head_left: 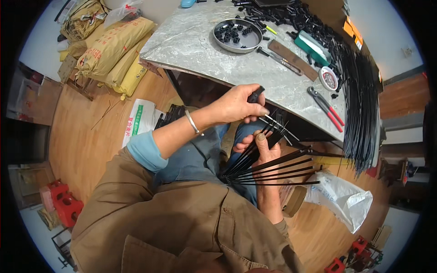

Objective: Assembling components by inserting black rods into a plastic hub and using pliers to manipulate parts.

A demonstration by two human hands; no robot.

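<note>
My left hand (241, 103), with a silver bangle at the wrist, is closed around a short black cylindrical piece (256, 94). Its thumb and fingertips meet the end of a thin silvery rod (274, 122). Just below it, my right hand (264, 148) grips a bundle of thin black ribs (248, 157), thumb on top. The ribs gather at a dark hub (224, 179) over my lap and spread out like an umbrella frame; several loose ones fan out to the right across my right forearm. The fingers partly hide where rod and ribs meet.
Ahead is a grey marbled table (195, 38) with a round metal dish (218, 42) of small black parts, red-handled pliers (326, 109), a green box (313, 49) and long black rods (359, 100). Yellow sacks (114, 50) are stacked left; a silvery plastic bag (341, 200) lies right.
</note>
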